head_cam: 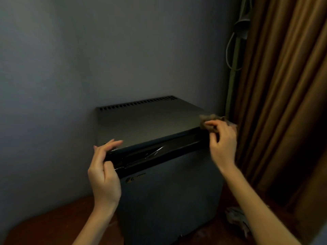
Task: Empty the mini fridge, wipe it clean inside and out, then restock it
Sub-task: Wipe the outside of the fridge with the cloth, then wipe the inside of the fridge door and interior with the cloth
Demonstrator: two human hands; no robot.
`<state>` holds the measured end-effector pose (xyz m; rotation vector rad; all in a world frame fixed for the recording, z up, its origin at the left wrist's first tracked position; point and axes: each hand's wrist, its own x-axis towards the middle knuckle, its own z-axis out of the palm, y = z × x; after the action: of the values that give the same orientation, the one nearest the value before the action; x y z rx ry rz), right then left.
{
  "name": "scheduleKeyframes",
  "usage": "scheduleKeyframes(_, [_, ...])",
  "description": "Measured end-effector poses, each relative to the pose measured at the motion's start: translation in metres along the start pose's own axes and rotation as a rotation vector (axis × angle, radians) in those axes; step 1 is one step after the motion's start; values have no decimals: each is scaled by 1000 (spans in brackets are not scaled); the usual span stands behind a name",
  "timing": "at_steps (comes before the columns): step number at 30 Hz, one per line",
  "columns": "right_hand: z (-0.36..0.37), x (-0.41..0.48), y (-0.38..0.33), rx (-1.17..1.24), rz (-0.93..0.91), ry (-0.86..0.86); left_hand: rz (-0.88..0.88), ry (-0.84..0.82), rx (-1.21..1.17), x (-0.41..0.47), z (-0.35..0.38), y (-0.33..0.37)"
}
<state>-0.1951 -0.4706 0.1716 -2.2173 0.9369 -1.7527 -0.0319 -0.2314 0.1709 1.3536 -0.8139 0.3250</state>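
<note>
Your mini fridge (169, 188) stands in the centre of the frame on the reddish table (53, 223), backed against the grey wall (88, 50). Your left hand (104, 172), lower left of centre, has its grip closed round the left end of the glossy black strip (159, 152) along the door's top, with the fingers on top and the thumb in front. Your right hand (223, 145), right of centre, pinches a crumpled cloth (208, 119) against the fridge's top right corner, just beside the brown curtain (283, 85).

Fridge door logo (135, 178), seemingly illegible.
</note>
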Motion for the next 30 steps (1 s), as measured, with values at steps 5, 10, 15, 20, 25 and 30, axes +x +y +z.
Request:
scheduleKeyframes(5, [23,-55,-111,313,-172,-233,-46,94,19,-2,4,2])
scheduleKeyframes(10, [35,-75,-186,408,-383,-516,-153,250,-29,-2,4,-4])
scheduleKeyframes(15, [29,-57,-182,415,-330,-586,-313,328,106,-11,5,-8])
scheduleKeyframes(20, [28,-56,-187,415,-226,-574,-408,279,61,-15,-3,-12])
scheduleKeyframes(25, [30,-64,-197,349,-160,-529,-352,221,46,-15,-7,-2])
scheduleKeyframes(30, [2,-75,-199,256,-181,-495,-266,176,20,-46,-18,24])
